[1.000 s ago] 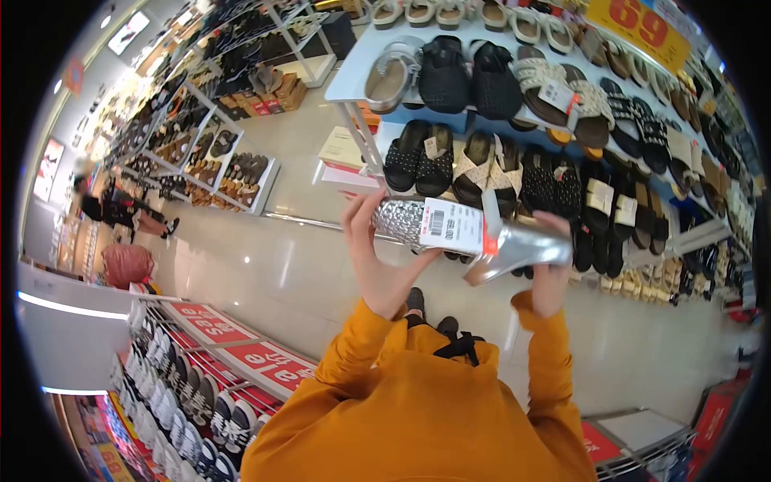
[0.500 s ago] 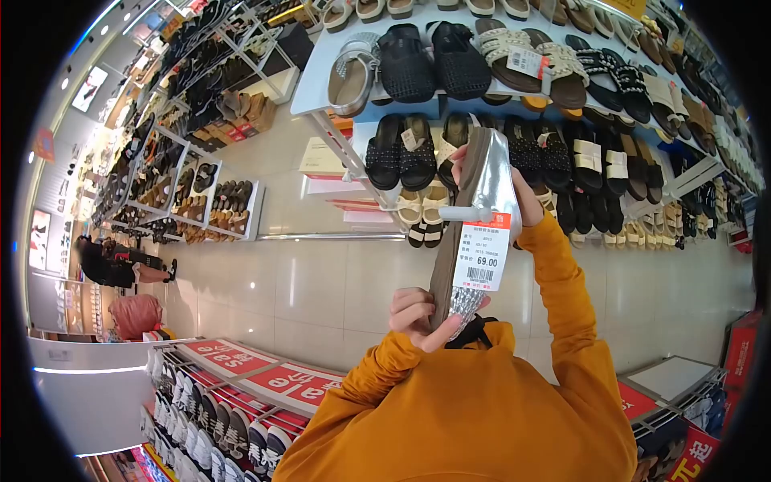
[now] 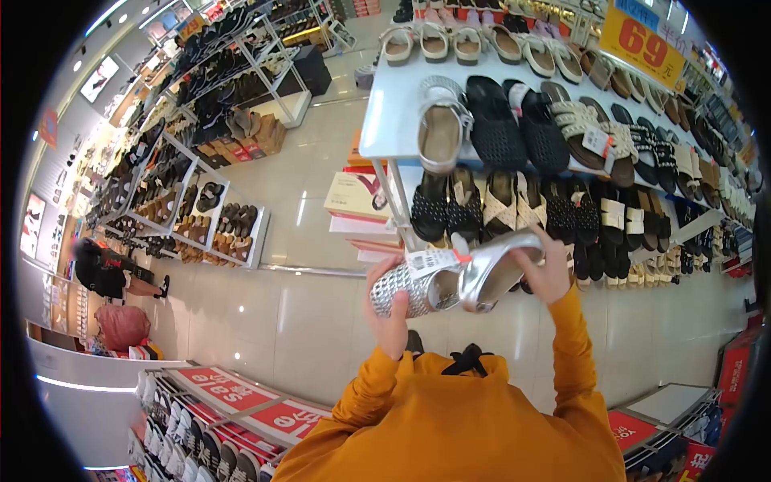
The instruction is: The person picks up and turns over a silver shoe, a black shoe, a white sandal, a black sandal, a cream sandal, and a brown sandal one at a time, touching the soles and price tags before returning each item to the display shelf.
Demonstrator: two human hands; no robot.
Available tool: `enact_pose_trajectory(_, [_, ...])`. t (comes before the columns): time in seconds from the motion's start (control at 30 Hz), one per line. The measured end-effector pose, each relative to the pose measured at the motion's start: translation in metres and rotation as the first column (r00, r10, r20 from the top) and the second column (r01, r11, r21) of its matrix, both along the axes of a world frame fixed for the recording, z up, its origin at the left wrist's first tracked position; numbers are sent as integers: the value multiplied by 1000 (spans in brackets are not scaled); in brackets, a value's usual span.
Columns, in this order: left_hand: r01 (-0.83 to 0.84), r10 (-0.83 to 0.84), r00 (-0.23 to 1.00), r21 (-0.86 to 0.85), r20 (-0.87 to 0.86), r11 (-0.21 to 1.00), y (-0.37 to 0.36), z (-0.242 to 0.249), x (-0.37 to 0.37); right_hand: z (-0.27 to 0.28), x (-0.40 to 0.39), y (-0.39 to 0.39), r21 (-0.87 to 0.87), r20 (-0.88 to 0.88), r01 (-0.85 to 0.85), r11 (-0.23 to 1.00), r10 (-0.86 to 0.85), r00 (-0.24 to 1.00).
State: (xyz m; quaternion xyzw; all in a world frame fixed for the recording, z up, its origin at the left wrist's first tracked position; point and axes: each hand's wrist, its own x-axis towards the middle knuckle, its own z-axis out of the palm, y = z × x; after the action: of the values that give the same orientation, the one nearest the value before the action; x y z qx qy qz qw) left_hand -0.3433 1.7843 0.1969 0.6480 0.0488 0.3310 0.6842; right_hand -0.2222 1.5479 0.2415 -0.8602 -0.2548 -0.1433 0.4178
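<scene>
A silver sandal (image 3: 397,291) with a woven toe, a smooth metallic heel and a tan insole is held crosswise in front of me. My left hand (image 3: 389,323) grips the woven toe, its thumb pressed on the near side. At the other end, my right hand (image 3: 551,271) is closed round the heel part, some of its fingers inside the shoe. A white price tag (image 3: 432,262) hangs on the sandal by a red-and-white tie. Just beyond, a similar silver sandal (image 3: 440,136) rests on the white shelf, beside black woven shoes (image 3: 496,124).
The white display shelf (image 3: 389,132) carries several rows of sandals and slippers, under a yellow price sign (image 3: 642,44). Shoe boxes (image 3: 353,195) stack at its left end. Sneakers (image 3: 193,434) line a rack close by on the left. A person (image 3: 112,269) is at the far left.
The silver sandal has turned from upright, sole showing, to lying crosswise with its insole visible. My left hand has moved to the toe. The view has shifted, showing more of the shelf top.
</scene>
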Motion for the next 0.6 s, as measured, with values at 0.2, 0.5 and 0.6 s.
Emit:
enact_pose_trajectory(0.2, [23,-29,999,-134,-42,991,70,46,21,-6,-47,95,194,135,105,975,-132,982])
enact_pose_trajectory(0.5, [407,-601,786,-610,-146,680,164,60,80,-1,-38,144,596,-657,334,731,204,726])
enact_pose_trajectory(0.6, [527,-619,768,-388,-162,756,182,63,97,-22,-40,155,423,-518,376,824,-121,847])
